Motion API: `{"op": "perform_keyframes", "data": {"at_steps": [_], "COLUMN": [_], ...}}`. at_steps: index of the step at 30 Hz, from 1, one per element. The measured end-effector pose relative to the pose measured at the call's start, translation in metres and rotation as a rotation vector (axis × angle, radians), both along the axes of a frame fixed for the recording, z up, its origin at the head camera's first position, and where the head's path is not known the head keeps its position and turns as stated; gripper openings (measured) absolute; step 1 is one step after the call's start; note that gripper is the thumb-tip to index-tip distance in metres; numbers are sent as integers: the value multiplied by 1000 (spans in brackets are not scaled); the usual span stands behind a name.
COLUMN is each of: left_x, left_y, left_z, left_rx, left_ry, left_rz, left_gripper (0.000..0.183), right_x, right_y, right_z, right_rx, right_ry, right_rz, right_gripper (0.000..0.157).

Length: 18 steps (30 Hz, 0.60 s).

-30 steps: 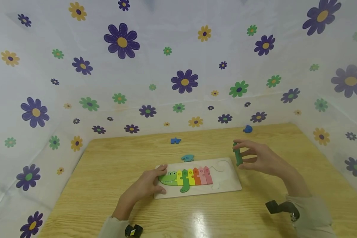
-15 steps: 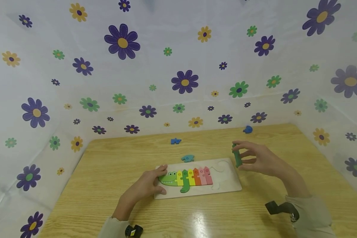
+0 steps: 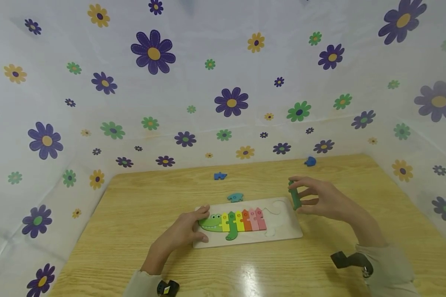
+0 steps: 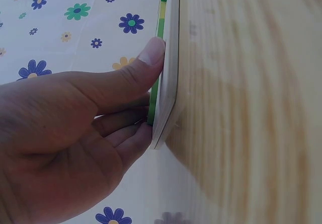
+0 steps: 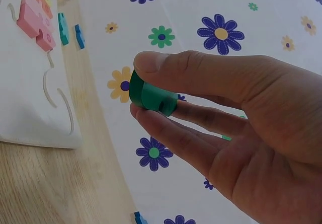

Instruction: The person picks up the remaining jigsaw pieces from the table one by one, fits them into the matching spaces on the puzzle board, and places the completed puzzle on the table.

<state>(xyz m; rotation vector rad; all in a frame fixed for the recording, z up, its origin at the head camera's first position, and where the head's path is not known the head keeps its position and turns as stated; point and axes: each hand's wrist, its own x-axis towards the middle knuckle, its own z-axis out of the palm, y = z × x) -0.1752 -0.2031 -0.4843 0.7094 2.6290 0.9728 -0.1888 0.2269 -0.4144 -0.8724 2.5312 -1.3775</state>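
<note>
With our right hand (image 3: 324, 199) we pinch the green piece (image 3: 295, 197) between thumb and fingers near the right end of the board (image 3: 288, 226), while our left hand (image 3: 180, 229) rests, fingers loosely parted, on its left end.

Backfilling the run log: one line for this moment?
right hand: holds green piece | left hand: rests on left end of board | loose beyond board: teal piece, two blue pieces

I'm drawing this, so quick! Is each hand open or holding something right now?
Left hand: open, resting on the puzzle board's left end.
Right hand: closed, holding a green puzzle piece.
</note>
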Motion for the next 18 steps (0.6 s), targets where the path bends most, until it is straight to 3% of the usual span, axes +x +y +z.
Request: {"op": "perform_keyframes", "data": {"at_steps": [9,18], "left_x": [2,1], "left_y": [0,1], "left_z": [-3,0], "left_rx": [-1,-6], "left_ry": [-12,4], "left_rz": [13,14], "left_gripper": [74,73], "right_x": [1,-1], "right_y": [-2,-2], "right_z": [-2,-5], "right_rx": [-11,41], "right_ry": [-58,-86], "right_rz": [37,9], "right_gripper": [49,50]}}
